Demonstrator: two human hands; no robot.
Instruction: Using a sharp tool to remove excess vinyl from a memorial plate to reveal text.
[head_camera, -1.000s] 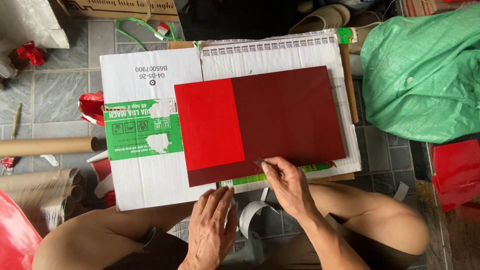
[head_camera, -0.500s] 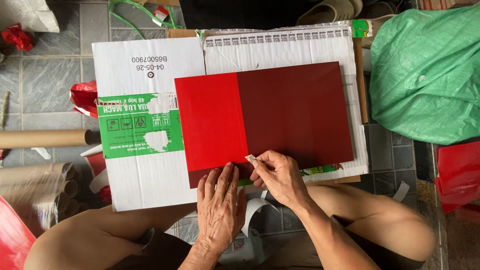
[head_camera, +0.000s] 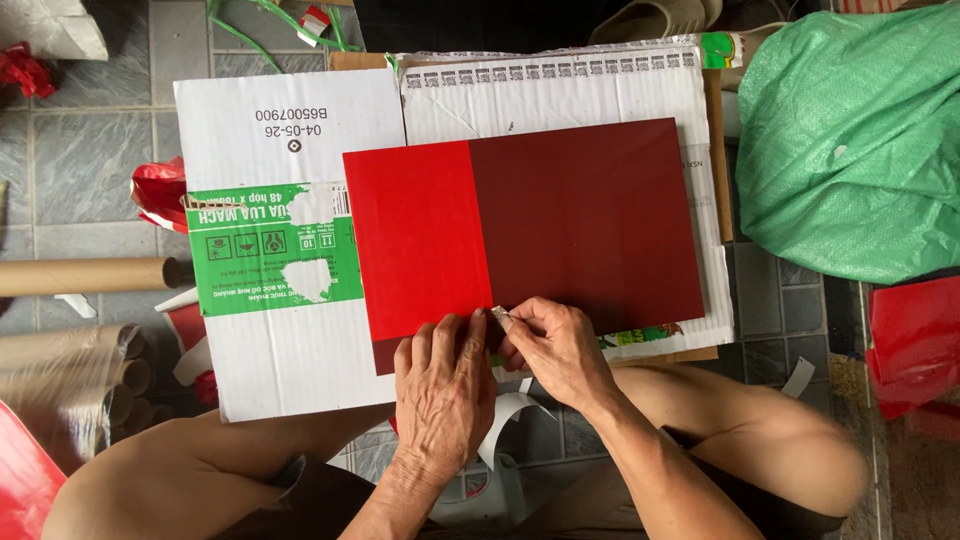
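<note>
A flat rectangular board lies on flattened cardboard (head_camera: 270, 370) in front of my crossed legs. Its left part (head_camera: 420, 240) is bright red and its right part (head_camera: 590, 220) is dark red. My left hand (head_camera: 445, 385) rests flat on the board's near edge, where the two colours meet. My right hand (head_camera: 560, 350) is beside it and touches it. Thumb and forefinger pinch a small pale piece (head_camera: 497, 313) at that edge; I cannot tell whether it is a blade or a strip end. A white curled strip (head_camera: 505, 420) hangs below the hands.
A white corrugated sheet (head_camera: 560, 95) lies under the board's far side. A green woven sack (head_camera: 850, 150) fills the right, with a red bag (head_camera: 915, 340) below it. Cardboard tubes (head_camera: 80, 275) and wrapped rolls (head_camera: 70, 385) lie on the tiled floor at left.
My left hand has come up from my lap onto the board's near edge. My right hand has slid left along that edge with the small pale piece until the two hands meet.
</note>
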